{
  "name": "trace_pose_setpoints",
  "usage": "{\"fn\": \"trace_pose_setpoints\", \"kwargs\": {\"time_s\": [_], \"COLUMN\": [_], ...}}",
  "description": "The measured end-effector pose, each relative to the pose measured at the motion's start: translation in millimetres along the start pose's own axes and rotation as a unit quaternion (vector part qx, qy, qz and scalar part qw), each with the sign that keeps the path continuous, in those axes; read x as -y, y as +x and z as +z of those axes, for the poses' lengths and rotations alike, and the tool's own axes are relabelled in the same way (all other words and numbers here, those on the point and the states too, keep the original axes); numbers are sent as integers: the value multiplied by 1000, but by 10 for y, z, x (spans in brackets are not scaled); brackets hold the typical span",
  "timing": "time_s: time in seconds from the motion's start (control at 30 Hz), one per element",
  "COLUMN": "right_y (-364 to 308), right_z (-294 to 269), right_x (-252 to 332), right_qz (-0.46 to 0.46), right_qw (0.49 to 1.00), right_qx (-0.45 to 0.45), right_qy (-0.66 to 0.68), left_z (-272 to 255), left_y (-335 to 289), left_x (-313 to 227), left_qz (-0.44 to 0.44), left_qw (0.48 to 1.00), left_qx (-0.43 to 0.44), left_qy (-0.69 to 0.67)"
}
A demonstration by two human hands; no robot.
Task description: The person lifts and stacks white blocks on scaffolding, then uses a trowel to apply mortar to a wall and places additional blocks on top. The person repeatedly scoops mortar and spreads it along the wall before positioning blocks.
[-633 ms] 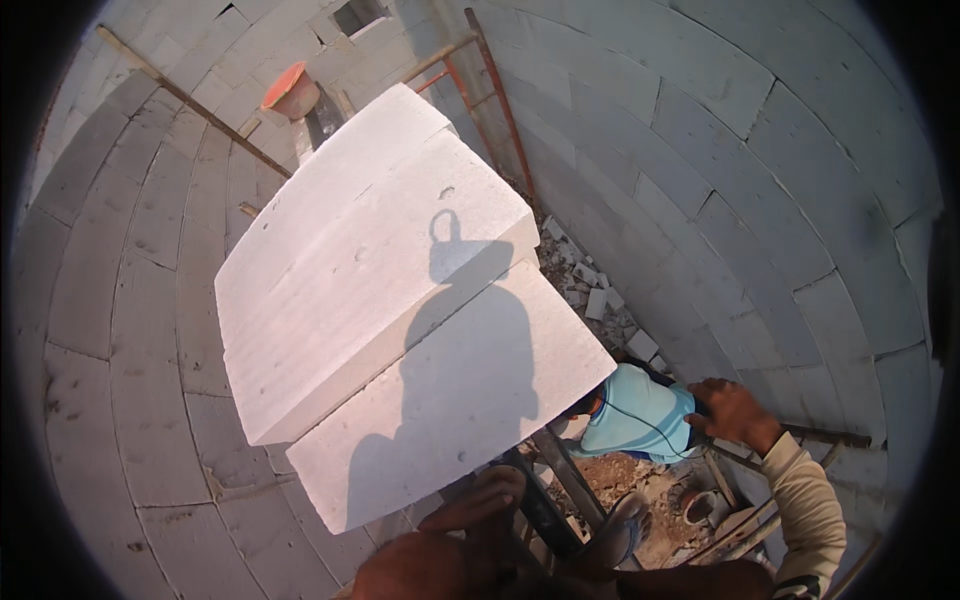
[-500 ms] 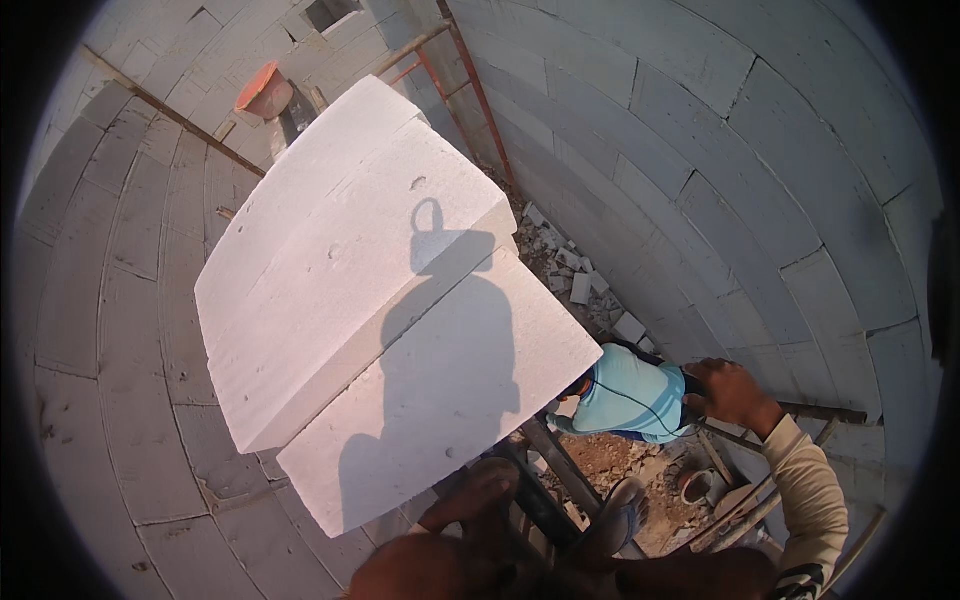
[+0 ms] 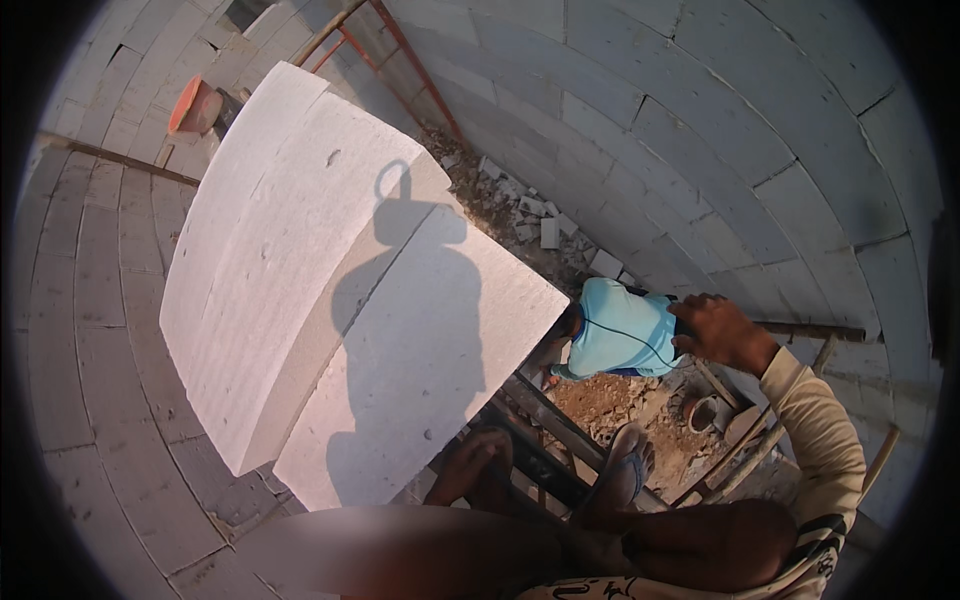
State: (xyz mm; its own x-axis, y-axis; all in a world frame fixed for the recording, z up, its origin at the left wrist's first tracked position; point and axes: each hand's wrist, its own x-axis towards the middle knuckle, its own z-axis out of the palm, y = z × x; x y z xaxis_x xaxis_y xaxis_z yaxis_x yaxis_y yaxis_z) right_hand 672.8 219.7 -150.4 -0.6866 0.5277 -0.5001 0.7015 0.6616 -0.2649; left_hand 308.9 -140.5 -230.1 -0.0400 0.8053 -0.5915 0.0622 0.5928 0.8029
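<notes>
Pale rectangular concrete blocks (image 3: 270, 250) sit stacked just before me, left of my right hand (image 3: 728, 335). Its fingers curl; can't tell whether around anything. Left hand out of view. Grey block wall (image 3: 700, 130) stands laid; these blocks look unlaid, I judge.

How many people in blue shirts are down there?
1: the person in a light-blue shirt, below and just left of the right hand. The pale blocks may hide others.

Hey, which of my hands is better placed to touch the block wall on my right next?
Probably your right hand: it's out on that side, appearing in front of the block wall, while your left hand isn't visible.
</notes>
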Motion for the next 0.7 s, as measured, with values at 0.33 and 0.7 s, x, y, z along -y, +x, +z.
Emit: {"fn": "trace_pose_setpoints", "kwargs": {"time_s": [0.33, 0.7], "right_y": [148, 78], "right_z": [-83, -469], "right_x": [-136, 237], "right_qz": [-10, -34], "right_qw": [996, 967], "right_qx": [-88, -245], "right_qy": [11, -55], "left_z": [69, 72], "left_y": [24, 9], "left_x": [352, 278], "left_qz": [29, 10], "left_qw": [998, 998], "left_qx": [-59, -58], "left_qy": [-11, 12]}}
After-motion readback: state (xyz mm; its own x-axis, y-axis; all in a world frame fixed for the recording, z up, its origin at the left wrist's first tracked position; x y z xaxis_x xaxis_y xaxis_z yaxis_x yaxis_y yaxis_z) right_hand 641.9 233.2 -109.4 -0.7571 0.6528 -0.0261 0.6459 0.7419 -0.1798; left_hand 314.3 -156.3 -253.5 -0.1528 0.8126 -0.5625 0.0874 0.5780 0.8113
